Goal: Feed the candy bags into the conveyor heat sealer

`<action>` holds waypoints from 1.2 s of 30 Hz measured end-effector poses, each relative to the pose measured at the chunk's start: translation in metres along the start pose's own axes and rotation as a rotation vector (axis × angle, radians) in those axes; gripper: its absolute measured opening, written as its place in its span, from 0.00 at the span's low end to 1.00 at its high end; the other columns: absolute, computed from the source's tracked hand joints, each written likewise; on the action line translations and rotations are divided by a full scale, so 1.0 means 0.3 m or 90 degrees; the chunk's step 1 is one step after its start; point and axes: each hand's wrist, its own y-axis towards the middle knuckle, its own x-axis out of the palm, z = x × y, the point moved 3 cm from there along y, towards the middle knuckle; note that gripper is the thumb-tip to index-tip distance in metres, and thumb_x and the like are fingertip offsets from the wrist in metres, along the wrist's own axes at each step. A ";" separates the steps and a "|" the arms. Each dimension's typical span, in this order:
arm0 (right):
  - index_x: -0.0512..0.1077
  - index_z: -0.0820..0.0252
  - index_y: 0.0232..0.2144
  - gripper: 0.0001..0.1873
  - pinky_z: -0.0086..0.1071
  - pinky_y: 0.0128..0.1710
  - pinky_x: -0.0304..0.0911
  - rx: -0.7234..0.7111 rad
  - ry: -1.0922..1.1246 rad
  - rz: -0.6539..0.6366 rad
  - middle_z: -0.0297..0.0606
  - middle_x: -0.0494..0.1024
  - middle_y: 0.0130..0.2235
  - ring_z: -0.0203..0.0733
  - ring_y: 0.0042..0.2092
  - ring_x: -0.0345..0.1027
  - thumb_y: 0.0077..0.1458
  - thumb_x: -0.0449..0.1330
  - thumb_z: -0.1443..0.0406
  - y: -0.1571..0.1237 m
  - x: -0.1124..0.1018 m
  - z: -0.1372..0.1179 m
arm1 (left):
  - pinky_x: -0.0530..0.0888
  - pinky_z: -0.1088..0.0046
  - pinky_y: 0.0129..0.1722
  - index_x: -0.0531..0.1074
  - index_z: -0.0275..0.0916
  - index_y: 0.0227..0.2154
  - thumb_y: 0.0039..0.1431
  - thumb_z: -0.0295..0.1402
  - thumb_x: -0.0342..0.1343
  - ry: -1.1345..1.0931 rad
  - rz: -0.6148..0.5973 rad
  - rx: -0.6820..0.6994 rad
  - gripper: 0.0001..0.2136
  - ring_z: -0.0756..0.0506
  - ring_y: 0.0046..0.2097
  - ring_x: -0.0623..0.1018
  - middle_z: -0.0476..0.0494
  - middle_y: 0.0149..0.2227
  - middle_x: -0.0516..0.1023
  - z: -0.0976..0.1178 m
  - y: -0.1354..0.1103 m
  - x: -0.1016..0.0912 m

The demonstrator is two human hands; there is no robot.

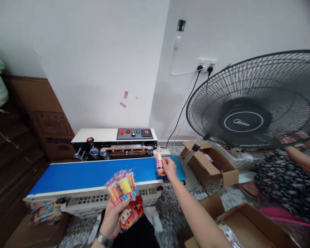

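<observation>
My left hand (pixel 112 217) is closed round a fanned bunch of clear plastic packets (pixel 125 191), which show yellow and pink sticks and a red-haired cartoon figure. A watch is on that wrist. Over the right end of the blue conveyor belt (pixel 93 174), my right hand (pixel 169 167) pinches one similar packet (pixel 159 163) by its side. That packet's top reaches the feed end of a band sealing machine (pixel 113 136). Whether its edge is inside the sealing bands I cannot tell.
A large black fan (pixel 243 120) stands close on the right. Open cardboard boxes (pixel 209 162) sit beneath it and at lower right. Another person in a patterned garment (pixel 281 182) works behind the fan. A box of colourful packets (pixel 45 212) is at lower left.
</observation>
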 end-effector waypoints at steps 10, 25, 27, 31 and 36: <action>0.70 0.62 0.40 0.14 0.30 0.32 0.62 -0.094 0.070 -0.098 0.41 0.76 0.34 0.40 0.33 0.70 0.53 0.51 0.62 -0.061 0.082 -0.210 | 0.73 0.60 0.43 0.73 0.34 0.38 0.36 0.27 0.66 -0.011 -0.022 0.035 0.21 0.37 0.39 0.78 0.36 0.37 0.80 0.001 0.021 0.017; 0.68 0.61 0.35 0.15 0.29 0.31 0.60 -0.039 0.138 -0.026 0.39 0.75 0.32 0.41 0.32 0.68 0.58 0.45 0.58 -0.136 -0.036 -0.192 | 0.75 0.65 0.35 0.74 0.33 0.33 0.36 0.28 0.66 -0.043 0.049 0.029 0.16 0.41 0.32 0.79 0.40 0.31 0.81 -0.033 0.086 0.014; 0.69 0.61 0.34 0.15 0.30 0.30 0.58 0.016 -0.014 -0.034 0.41 0.76 0.32 0.43 0.33 0.69 0.57 0.46 0.60 -0.052 -0.040 -0.109 | 0.75 0.65 0.36 0.73 0.33 0.34 0.35 0.27 0.67 -0.039 0.045 0.029 0.18 0.40 0.33 0.79 0.40 0.32 0.81 -0.029 0.085 0.002; 0.72 0.62 0.31 0.13 0.30 0.29 0.56 0.054 -0.112 -0.058 0.44 0.77 0.32 0.44 0.33 0.70 0.55 0.48 0.65 0.051 -0.011 -0.038 | 0.76 0.63 0.35 0.72 0.33 0.34 0.34 0.27 0.67 -0.027 0.062 0.033 0.19 0.39 0.32 0.79 0.40 0.31 0.81 -0.025 0.078 -0.003; 0.72 0.62 0.33 0.11 0.29 0.31 0.57 0.023 -0.114 -0.102 0.43 0.77 0.32 0.43 0.35 0.70 0.54 0.51 0.65 0.055 0.074 -0.120 | 0.75 0.63 0.36 0.72 0.32 0.34 0.35 0.27 0.67 -0.025 0.047 0.028 0.19 0.40 0.32 0.79 0.38 0.31 0.80 -0.032 0.080 0.008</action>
